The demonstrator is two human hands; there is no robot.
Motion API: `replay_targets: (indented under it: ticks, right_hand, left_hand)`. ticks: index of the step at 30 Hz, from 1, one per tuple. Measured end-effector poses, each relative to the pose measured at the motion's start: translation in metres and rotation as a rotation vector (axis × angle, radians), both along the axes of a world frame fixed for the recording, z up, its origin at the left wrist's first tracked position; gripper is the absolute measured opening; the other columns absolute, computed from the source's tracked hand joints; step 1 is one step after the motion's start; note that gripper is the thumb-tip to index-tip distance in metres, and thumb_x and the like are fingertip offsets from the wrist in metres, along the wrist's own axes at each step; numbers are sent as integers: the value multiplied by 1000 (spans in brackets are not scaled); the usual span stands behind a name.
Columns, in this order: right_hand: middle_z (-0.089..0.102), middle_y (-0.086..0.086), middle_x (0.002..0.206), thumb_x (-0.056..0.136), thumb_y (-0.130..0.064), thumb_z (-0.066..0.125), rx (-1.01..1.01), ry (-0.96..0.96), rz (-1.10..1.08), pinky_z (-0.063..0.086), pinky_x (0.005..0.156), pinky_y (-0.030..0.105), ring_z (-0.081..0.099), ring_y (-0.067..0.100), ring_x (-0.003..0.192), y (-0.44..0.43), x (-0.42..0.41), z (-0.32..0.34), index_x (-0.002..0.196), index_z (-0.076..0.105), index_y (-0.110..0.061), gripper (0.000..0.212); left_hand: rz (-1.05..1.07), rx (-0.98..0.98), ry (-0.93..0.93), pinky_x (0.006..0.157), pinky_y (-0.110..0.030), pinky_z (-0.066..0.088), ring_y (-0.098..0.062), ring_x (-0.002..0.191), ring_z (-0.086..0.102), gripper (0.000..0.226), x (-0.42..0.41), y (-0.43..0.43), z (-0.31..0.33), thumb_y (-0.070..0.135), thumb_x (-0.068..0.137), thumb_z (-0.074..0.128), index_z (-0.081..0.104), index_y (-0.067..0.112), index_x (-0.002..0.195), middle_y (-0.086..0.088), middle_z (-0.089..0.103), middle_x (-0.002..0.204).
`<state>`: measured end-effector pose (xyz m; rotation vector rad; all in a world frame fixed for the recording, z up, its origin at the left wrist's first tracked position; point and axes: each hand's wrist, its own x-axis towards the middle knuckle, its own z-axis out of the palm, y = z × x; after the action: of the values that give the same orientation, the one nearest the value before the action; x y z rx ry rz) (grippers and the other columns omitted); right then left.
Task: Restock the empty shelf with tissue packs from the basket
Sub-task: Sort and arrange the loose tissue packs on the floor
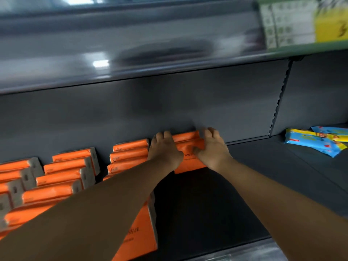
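Observation:
Two orange tissue packs [189, 147] stand upright against the grey back panel of the dark shelf [216, 204]. My left hand [164, 148] grips their left side and my right hand [211, 147] grips their right side, fingers curled over the top edges. Rows of orange tissue packs [64, 176] fill the shelf to the left, with a third row [128, 155] just beside my left hand. The basket is not in view.
Blue and yellow wipe packs [316, 142] lie on the neighbouring shelf section at the right, past a slotted upright [278, 104]. A grey upper shelf [131, 59] overhangs. White and yellow boxes [293, 23] stand at the top right.

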<state>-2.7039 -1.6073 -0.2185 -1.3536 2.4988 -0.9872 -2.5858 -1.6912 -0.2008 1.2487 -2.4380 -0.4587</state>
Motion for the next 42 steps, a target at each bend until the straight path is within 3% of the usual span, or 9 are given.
replay_targets:
  ticks: [6,11,31,42]
  right_hand:
    - [-1,5,160,91,-40,51,85,173,-5,0,120,45,-6,25,148,18,15,6,153,4,-25,79]
    - [-2,7,160,92,-40,48,102,263,-26,-3,120,46,-10,25,148,37,27,9,153,3,-25,78]
    - [1,6,160,90,-43,51,190,384,-75,-4,119,45,-8,22,148,137,72,-9,153,6,-22,80]
    - [2,5,161,90,-43,51,209,422,-68,-1,119,45,-5,23,148,175,82,-34,153,7,-21,79]
  left_hand:
    - [-84,-185,-164,119,-47,11,-29,147,5,81,15,15,0,37,85,58,15,17,150,-8,19,155]
    - [-143,-276,-224,119,-52,4,-28,148,-4,82,25,32,0,42,86,55,9,23,152,-4,8,159]
    - [-321,-356,-212,118,-51,-2,-28,148,-3,80,60,119,-23,42,85,54,14,22,151,-6,8,159]
    - [-291,-377,-195,119,-52,1,-28,148,-1,80,73,142,-43,47,85,52,16,18,151,-7,11,159]
